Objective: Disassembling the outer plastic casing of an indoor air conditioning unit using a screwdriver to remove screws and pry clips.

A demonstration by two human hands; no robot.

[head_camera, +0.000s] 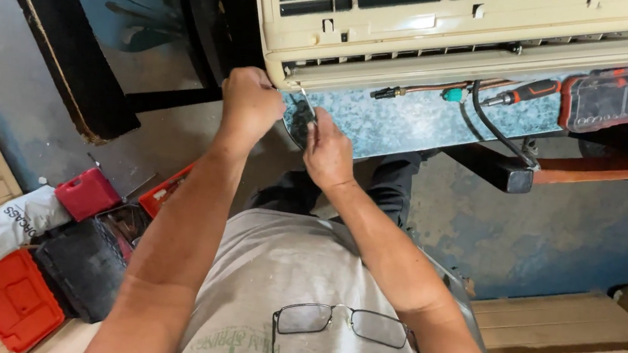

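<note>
Both fists closed at the cream air-conditioner casing (387, 49) corner: left hand (250, 105) touching it, right hand (328, 151) just below, pinching a thin upright tool (308, 108).

You stand on a grey concrete floor (577, 232); pale wooden boards (561, 323) lie at four o'clock, a dark frame (58, 44) at ten.
</note>
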